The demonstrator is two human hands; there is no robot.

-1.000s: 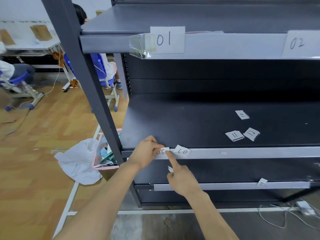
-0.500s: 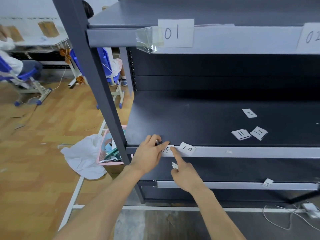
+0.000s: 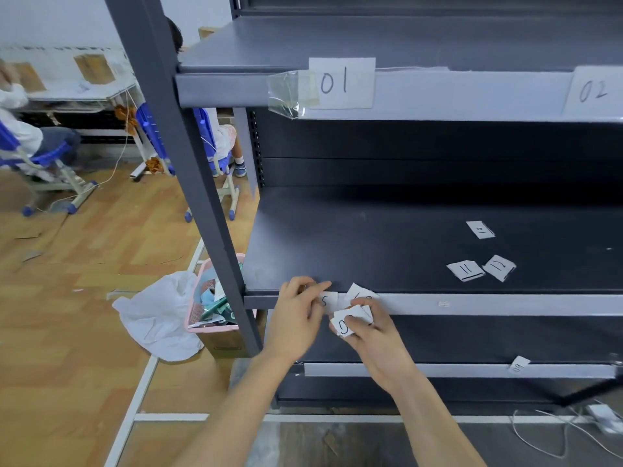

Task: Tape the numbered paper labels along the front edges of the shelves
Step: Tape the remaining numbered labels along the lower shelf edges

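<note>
Hidden: left hand (image 3: 298, 313) covers label 05's (image 3: 327, 300) first digit, fingers pressing it on the shelf's front edge (image 3: 472, 304).
Right hand (image 3: 369, 326): pinches loose labels (image 3: 347, 323); numbers mostly unreadable.

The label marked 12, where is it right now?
In the head view, label 12 lies loose on the middle shelf, right of the hands, touching label 11 on its left.

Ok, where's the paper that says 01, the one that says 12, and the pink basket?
01 label (image 3: 341, 83): head view, on its written number.
12 label (image 3: 499, 267): head view, middle of the paper.
Pink basket (image 3: 202, 328): head view, front rim.
</note>
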